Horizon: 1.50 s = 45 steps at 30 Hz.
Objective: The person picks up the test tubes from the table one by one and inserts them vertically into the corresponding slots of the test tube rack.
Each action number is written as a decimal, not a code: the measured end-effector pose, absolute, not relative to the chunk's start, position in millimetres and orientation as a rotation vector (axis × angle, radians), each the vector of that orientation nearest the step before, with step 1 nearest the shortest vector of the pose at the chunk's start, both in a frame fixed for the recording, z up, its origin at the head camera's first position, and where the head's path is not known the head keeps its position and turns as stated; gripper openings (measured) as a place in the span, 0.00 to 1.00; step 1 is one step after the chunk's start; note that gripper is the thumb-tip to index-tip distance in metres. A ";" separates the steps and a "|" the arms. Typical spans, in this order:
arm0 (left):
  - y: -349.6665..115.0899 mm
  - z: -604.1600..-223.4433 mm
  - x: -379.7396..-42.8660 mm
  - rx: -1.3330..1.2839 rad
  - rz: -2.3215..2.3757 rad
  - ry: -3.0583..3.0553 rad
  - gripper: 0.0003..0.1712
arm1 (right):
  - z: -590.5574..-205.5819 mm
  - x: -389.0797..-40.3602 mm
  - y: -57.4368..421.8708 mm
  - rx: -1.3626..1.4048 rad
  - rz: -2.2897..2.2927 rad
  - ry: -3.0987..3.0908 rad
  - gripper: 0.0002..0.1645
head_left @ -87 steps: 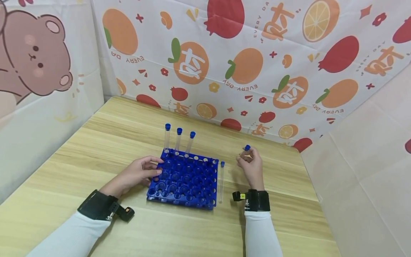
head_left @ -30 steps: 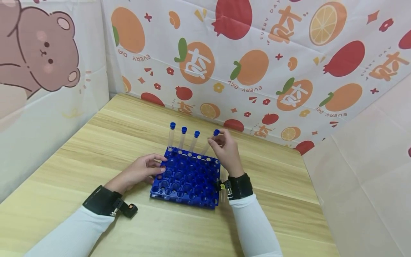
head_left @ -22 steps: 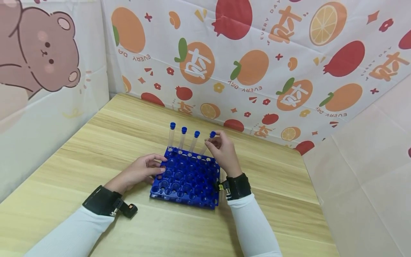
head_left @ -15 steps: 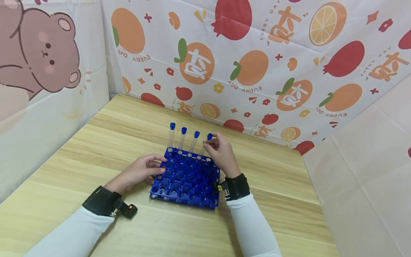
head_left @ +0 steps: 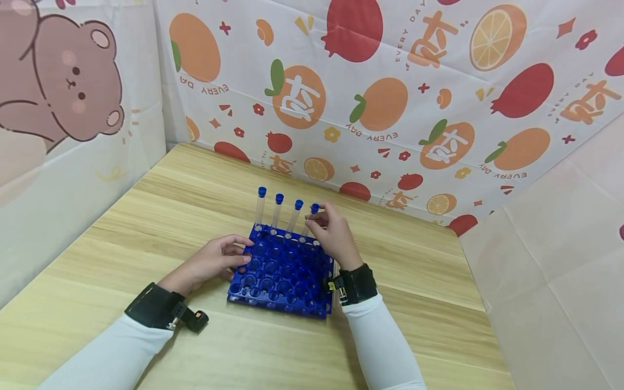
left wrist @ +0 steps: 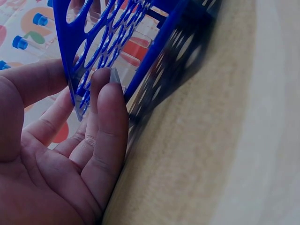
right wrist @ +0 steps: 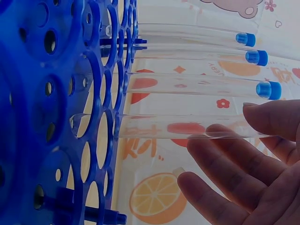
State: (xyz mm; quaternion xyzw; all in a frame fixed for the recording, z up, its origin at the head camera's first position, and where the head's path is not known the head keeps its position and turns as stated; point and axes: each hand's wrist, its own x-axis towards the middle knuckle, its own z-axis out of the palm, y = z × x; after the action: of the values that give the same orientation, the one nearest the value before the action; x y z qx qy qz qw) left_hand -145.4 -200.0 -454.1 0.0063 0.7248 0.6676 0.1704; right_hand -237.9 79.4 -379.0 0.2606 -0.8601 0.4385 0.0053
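Note:
A blue test tube rack [head_left: 280,271] stands on the table. My left hand [head_left: 212,261] grips its left edge; in the left wrist view, the thumb and fingers lie round the rack's corner. At the far row, my right hand [head_left: 335,234] pinches a clear test tube [right wrist: 159,126] near its blue cap [head_left: 314,208]. The tube's lower end is inside a rack hole in the right wrist view. To its left, three more capped tubes, a left one [head_left: 260,212], a middle one [head_left: 276,214] and a right one [head_left: 294,219], stand in the same row.
A wooden table [head_left: 273,352] bears the rack. Behind it hangs a fruit-patterned cloth [head_left: 341,151], with a bear-patterned cloth [head_left: 83,108] on the left. A pale wall [head_left: 551,271] rises on the right. Each forearm wears a black wrist strap [head_left: 358,284] with a camera.
My right hand has brought a capped tube from right of the rack into the far row, then moved slightly left and down, making it more upright. My left hand keeps its grip on the rack.

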 end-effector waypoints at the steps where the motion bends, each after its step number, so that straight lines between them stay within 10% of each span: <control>1: -200.1 -454.3 -145.4 0.018 1.897 2.059 0.31 | -378.8 -237.8 79.3 0.818 1.376 -2.693 0.18; 45: -198.1 -456.7 -145.9 0.022 1.902 2.079 0.30 | -417.1 -248.1 172.9 0.330 1.583 -2.682 0.29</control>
State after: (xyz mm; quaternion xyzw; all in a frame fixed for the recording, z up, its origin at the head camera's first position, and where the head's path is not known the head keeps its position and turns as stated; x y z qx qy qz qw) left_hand -145.9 -198.1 -456.7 0.0078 0.7282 0.6661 0.1613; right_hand -248.1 172.9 -417.1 0.1053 -0.8564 0.5055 0.0047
